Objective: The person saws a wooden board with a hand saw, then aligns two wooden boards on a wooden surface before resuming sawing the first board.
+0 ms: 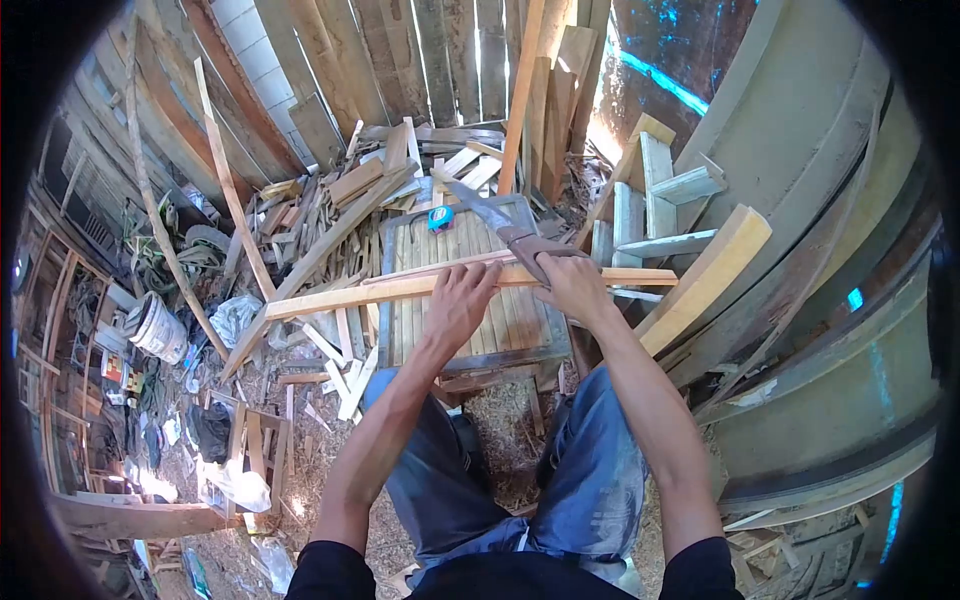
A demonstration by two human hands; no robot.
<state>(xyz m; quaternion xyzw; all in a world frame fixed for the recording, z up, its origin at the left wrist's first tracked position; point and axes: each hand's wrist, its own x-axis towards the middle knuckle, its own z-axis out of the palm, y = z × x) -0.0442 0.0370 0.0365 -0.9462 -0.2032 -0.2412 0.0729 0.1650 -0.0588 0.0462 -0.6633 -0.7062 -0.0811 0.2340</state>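
Note:
A long light wooden strip (390, 291) lies crosswise above a slatted, framed wooden surface (460, 347). My left hand (464, 297) is closed over the strip near its middle, fingers on its far edge. My right hand (573, 284) is closed round the handle of a hand saw (486, 212), close to the strip; the blade points away to the upper left. Behind the strip runs a thinner reddish strip (420, 271), partly hidden by my left hand. A blue tape measure (439, 218) sits on the far part of the slatted surface.
Scrap wood (370, 185) is heaped beyond the surface. A thick beam (705, 280) slants at the right, near a pale wooden frame (655, 215). At the left stand a white bucket (158, 330) and leaning poles (232, 175). A plank fence (430, 65) closes the back.

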